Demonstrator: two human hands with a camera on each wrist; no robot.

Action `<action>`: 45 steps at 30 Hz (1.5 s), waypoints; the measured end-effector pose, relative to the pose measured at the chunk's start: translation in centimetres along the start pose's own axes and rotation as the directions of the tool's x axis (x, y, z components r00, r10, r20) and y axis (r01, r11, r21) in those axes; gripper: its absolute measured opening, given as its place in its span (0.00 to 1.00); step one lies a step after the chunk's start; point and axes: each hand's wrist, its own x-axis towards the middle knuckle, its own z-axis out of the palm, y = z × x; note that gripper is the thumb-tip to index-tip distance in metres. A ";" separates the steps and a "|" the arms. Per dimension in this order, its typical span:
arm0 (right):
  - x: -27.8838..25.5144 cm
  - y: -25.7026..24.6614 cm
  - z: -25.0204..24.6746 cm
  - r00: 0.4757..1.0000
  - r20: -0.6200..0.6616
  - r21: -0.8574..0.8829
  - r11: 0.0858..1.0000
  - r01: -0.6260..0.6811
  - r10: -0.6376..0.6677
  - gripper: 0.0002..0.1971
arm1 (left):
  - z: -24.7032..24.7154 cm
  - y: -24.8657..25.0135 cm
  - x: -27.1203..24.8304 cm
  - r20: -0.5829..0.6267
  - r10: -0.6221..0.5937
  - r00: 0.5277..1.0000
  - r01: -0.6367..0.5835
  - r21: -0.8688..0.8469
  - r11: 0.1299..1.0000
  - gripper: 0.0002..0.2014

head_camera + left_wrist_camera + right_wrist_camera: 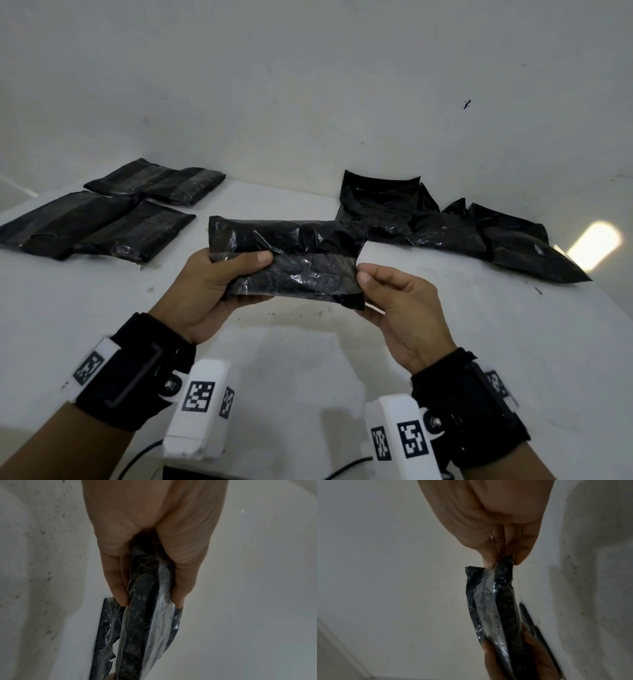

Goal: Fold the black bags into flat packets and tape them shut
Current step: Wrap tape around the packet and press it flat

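Observation:
I hold a folded black bag packet [294, 263] above the white table [308, 342], with clear tape shining across its front. My left hand [219, 274] grips its left end, thumb on top and fingers underneath. My right hand [387, 291] pinches the packet's right edge between thumb and fingers. The left wrist view shows that packet [140, 622] edge-on between my left hand's [147, 574] thumb and fingers. In the right wrist view the packet [494, 608] hangs from my right hand's [501, 559] pinching fingertips.
Three flat taped packets [102, 219] lie at the table's back left. A heap of unfolded black bags [445, 226] sits at the back right. A white wall [308, 85] rises behind the table. A bright light patch [596, 246] falls at the far right.

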 end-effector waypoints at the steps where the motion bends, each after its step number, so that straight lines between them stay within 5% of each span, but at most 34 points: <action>1: 0.1 0.0 0.0 1.000 -0.003 0.009 1.000 -0.018 0.018 0.06 | 0.0 0.0 0.0 0.002 0.004 1.000 -0.004 0.001 1.000 0.25; 10: 0.4 0.2 -0.2 0.993 -0.020 0.057 0.992 -0.116 0.117 0.08 | -0.1 -0.1 -0.2 0.029 0.011 1.000 -0.012 0.011 1.000 0.20; 14: 0.5 0.0 -0.1 0.978 0.056 0.076 0.976 -0.205 0.201 0.09 | -0.1 0.0 -0.3 0.049 0.036 0.998 -0.037 0.030 0.999 0.33; 18: 0.5 -0.4 -0.1 0.959 0.095 0.063 0.959 -0.275 0.268 0.05 | 0.0 0.1 -0.5 0.066 0.047 0.997 -0.050 0.041 0.998 0.36; 25: 0.6 -0.5 0.0 0.951 0.103 0.023 0.956 -0.294 0.290 0.09 | 0.2 0.3 -0.9 0.125 0.056 0.991 -0.060 0.028 0.998 0.32; 34: 0.5 -0.2 -0.7 0.946 0.114 -0.006 0.952 -0.305 0.304 0.16 | 0.0 0.0 -0.9 0.037 0.020 0.999 -0.020 0.021 1.000 0.28; 39: 0.4 0.4 -0.9 0.948 0.101 -0.040 0.953 -0.300 0.303 0.13 | -0.2 0.2 -0.7 -0.043 -0.003 0.999 0.002 -0.015 1.000 0.17; 45: 0.7 0.9 -0.5 0.933 0.136 -0.029 0.943 -0.332 0.333 0.09 | -0.1 0.0 -0.7 -0.084 -0.101 0.991 0.100 -0.021 0.995 0.16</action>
